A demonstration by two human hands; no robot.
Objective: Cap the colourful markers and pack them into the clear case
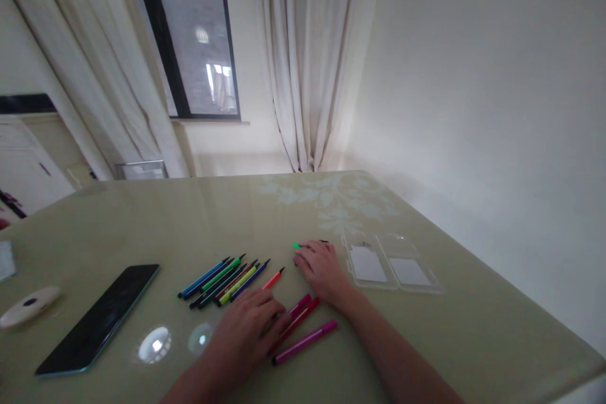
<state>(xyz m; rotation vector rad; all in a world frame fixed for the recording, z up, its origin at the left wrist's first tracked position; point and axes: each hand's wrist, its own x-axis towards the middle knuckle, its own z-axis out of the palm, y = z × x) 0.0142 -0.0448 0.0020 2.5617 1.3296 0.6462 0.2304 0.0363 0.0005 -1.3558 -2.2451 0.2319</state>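
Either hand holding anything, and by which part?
Cannot tell for either: the left hand hides part of the orange pen; the right hand mostly covers something green.

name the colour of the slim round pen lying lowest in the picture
The slim round pen is magenta, best in the head view.

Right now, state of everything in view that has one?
Left hand: fingers bent, grip unclear
Right hand: palm down, grip unclear
Clear case: open, flat
Flat device: face up, screen dark
Orange pen: looks uncapped
Nearest magenta pen: looks capped
Curtains: drawn aside
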